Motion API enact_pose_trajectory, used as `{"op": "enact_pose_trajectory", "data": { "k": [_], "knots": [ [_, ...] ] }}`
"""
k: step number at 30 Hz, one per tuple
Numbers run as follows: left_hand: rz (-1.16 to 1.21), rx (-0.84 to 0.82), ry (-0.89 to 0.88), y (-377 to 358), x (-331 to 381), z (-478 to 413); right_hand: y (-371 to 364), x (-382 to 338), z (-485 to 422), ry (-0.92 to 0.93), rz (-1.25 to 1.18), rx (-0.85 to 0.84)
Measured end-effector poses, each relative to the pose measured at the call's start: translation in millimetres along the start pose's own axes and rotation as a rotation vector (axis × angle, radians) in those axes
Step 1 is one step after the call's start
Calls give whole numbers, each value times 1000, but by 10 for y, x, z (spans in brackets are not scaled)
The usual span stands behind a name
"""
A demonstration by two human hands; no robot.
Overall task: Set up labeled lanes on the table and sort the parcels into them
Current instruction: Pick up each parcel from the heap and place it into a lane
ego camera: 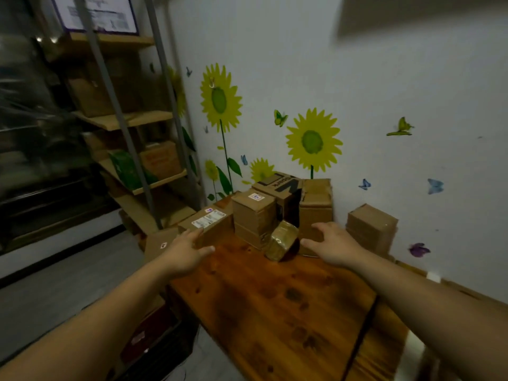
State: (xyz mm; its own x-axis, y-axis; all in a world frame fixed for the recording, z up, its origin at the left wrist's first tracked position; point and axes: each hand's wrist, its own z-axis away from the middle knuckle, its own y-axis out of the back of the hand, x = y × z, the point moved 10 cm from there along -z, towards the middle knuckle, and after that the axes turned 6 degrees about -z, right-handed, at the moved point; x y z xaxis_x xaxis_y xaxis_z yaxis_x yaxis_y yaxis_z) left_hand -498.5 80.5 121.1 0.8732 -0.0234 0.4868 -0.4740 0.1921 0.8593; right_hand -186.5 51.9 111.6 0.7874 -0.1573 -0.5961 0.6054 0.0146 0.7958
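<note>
Several cardboard parcels crowd the far end of the wooden table (275, 306). My left hand (187, 251) rests with spread fingers on the near side of a long labeled box (213, 220). My right hand (334, 244) reaches with spread fingers to the front of a tall brown box (316, 207); contact is unclear. Between my hands lies a small tape-wrapped parcel (283, 240), tilted against a square stickered box (254, 215). A black-printed box (280, 185) stands behind them. Another box (371, 226) sits at the right by the wall.
A metal shelf rack (132, 119) with more cartons stands at the left, past the table's edge. A labeled box (159, 243) sits low beside the table's left corner. The wall with sunflower stickers (313, 141) bounds the table's far and right sides.
</note>
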Motion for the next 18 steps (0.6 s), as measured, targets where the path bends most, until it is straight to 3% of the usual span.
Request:
{"op": "enact_pose_trajectory", "data": {
  "k": [6,10,18],
  "knots": [
    [-25,-70,-119,248,-384,-1108,-477,-276,-724,-137,-8,21],
    [-28,-137,-150,236,-273,-1640,-685,-270,-1048,-245,-47,15],
    [122,-509,-163,-928,173,-2508,-1149,430,-1789,-469,-308,65]
  ]
}}
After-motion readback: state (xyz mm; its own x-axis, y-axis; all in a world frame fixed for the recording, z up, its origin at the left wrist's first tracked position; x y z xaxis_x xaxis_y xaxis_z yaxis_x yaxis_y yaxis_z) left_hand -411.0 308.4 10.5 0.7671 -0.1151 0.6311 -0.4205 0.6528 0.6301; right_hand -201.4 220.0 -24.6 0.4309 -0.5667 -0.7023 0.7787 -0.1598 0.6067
